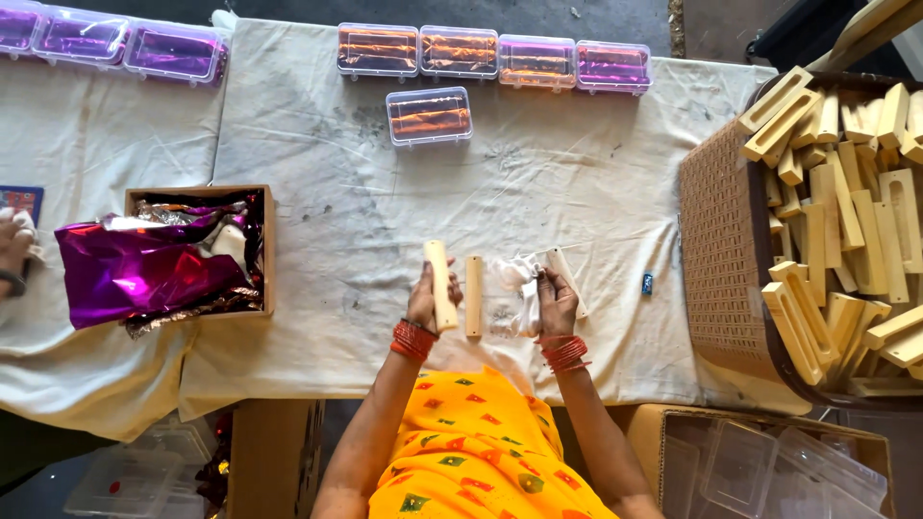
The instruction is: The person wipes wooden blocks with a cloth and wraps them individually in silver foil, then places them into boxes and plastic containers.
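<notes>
Left hand (423,300) is grasping a pale wooden stick (439,284), fingers wrapped round its lower half, stick standing nearly upright in the view, just above the near edge of the desk (577,192). Right hand (556,300) is clenching a white cloth (519,288), bunched up between the two hands, and the grip is also pinching a second pale wooden piece (562,274) that is poking out tilted up and to the right. A third wooden bar (473,295) is lying flat on the desk between the hands, just beside the held stick, not touched. Both wrists are wearing red bangles.

Desk is covered by a stained white sheet. A small blue item (647,284) is lying to the right of the right hand, near but apart. Far right, a brown woven basket (716,231) is holding a heap of yellowish wooden blocks (846,221). Along the far edge, clear plastic boxes (490,53) with shiny orange and purple foil inside are sitting in a row, one more box (429,115) set just in front of them. Left, a cardboard box (265,250) is holding purple foil (144,269), spilling over its left side. Another person's hand (13,252) is showing at the far left edge.
</notes>
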